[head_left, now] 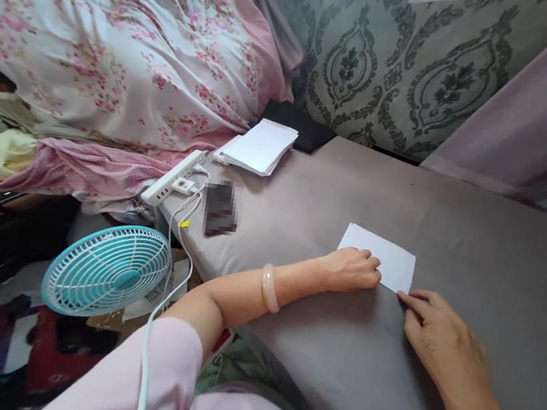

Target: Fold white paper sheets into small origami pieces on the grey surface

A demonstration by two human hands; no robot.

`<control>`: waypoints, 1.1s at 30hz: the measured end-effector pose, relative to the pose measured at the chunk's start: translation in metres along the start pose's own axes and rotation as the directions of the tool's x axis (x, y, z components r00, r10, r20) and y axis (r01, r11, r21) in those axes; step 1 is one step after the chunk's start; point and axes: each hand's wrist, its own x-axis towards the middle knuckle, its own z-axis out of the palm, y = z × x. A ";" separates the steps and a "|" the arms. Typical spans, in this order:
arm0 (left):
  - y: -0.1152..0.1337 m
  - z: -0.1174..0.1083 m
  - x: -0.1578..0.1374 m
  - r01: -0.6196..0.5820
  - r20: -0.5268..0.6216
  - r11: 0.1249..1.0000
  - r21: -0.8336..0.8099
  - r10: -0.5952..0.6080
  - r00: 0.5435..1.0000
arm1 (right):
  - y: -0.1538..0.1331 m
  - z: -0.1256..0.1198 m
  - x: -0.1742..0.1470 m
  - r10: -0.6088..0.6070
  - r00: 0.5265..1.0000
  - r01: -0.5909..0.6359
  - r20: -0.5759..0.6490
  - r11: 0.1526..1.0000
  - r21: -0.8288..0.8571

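Beneath and just ahead of the left hand (350,269), in the head view, a white sheet of paper (392,257) lies on a grey-covered surface (356,189). The left hand rests on the paper's near-left part with its fingers curled under; whether they pinch the edge or only press on it, I cannot tell. To its right, the right hand (444,342) reaches in with fingers extended, a fingertip touching the paper's near-right corner; whether it pinches that corner, I cannot tell. Just behind the left hand, on the same arm, sits a pale bangle (270,288). Farther off and left of the left hand lies a stack of white sheets (264,146), with a black item (313,129) behind it. Well to the left of that hand are a dark, pixelated object (220,208), a white power strip (176,177) with cables plugged in and, lower down, a turquoise fan (106,270)
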 end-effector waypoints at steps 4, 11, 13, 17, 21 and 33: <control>0.002 -0.001 0.000 0.019 -0.014 0.999 -0.039 -0.019 1.000 | 0.004 -0.003 0.002 0.047 0.999 -0.047 -0.004 0.996 0.070; -0.011 -0.021 -0.007 0.242 -0.200 0.572 -0.784 -0.601 0.774 | -0.015 -0.013 0.016 0.529 0.840 -0.354 -0.118 0.701 0.620; -0.015 -0.029 -0.009 0.098 -0.083 0.186 -0.978 -0.769 0.634 | -0.016 -0.015 0.019 0.606 0.795 -0.301 -0.040 0.451 0.840; -0.013 -0.036 -0.009 -0.116 0.259 -0.416 -0.902 -0.735 0.627 | -0.017 -0.019 0.021 0.511 0.835 -0.265 0.204 0.049 0.963; -0.005 -0.027 -0.006 -0.043 0.406 -0.547 -0.836 -0.670 0.622 | -0.023 -0.019 0.021 0.387 0.852 -0.344 0.353 -0.094 0.934; -0.004 -0.015 -0.009 0.231 0.373 -0.294 -0.928 -0.698 0.611 | -0.019 -0.014 0.018 0.362 0.887 -0.335 0.286 0.080 0.939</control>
